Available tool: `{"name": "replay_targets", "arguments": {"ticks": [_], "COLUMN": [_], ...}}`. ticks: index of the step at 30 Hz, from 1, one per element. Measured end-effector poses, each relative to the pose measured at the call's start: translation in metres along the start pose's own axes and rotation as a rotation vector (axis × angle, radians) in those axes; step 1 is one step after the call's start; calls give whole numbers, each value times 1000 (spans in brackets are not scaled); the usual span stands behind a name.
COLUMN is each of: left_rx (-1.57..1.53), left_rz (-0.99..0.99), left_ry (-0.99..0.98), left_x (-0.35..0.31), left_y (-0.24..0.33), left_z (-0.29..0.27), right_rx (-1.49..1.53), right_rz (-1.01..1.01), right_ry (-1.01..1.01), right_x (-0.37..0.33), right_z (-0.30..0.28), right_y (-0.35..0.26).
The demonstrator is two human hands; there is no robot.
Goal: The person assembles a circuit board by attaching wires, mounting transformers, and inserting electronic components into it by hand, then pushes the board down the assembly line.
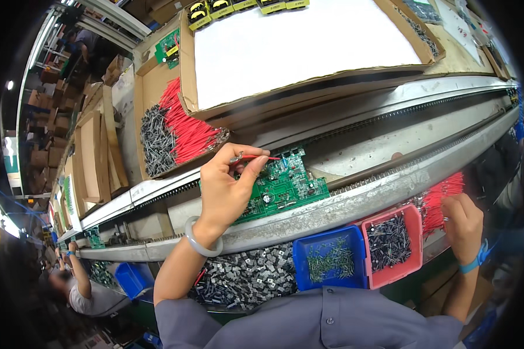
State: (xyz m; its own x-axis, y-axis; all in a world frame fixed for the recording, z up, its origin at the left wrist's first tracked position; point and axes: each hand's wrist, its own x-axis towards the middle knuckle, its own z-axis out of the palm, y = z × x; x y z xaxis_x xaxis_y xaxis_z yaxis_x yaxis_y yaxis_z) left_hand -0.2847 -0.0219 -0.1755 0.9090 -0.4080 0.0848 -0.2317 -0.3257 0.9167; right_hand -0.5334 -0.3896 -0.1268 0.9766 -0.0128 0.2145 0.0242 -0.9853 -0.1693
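1. Left hand [224,189]: one red wire lead [247,156] is pinched between thumb and fingers, just above the green circuit board [288,183], which is set between the metal rails.
2. Right hand [464,224]: fingers curled, at the right beside a pile of red leads [442,195]; whether anything is gripped cannot be told.
3. Handling, judged: lead light and bendable, its insulation perhaps slick; best held by the red sleeve near an end. Board thin, stiff, its parts fragile; best taken by bare edges.
4. Counted: one lead in the left hand; one board beneath it; one pink bin [414,247] and, just left of it, one blue bin [301,267]; at least five yellow-banded components [221,8] at the far side. Piled leads and bin contents are too many to count.
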Motion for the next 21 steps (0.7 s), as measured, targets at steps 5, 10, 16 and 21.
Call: {"name": "replay_targets", "arguments": {"ticks": [5,10,16,21], "left_rx": [72,283,350,347], "left_rz": [63,127,293,262], "left_ry": [-10,-23,11,26], "left_x": [0,0,3,8], "left_y": [-2,5,3,4], "left_z": [-3,-8,-3,-1], "right_rx": [64,101,313,734], "right_rz": [28,-16,-146,-261], "right_ry": [7,33,80,-34], "right_x": [8,13,41,95], "right_z": [-7,-9,-9,18], "right_y": [-12,-19,-43,-82]}}
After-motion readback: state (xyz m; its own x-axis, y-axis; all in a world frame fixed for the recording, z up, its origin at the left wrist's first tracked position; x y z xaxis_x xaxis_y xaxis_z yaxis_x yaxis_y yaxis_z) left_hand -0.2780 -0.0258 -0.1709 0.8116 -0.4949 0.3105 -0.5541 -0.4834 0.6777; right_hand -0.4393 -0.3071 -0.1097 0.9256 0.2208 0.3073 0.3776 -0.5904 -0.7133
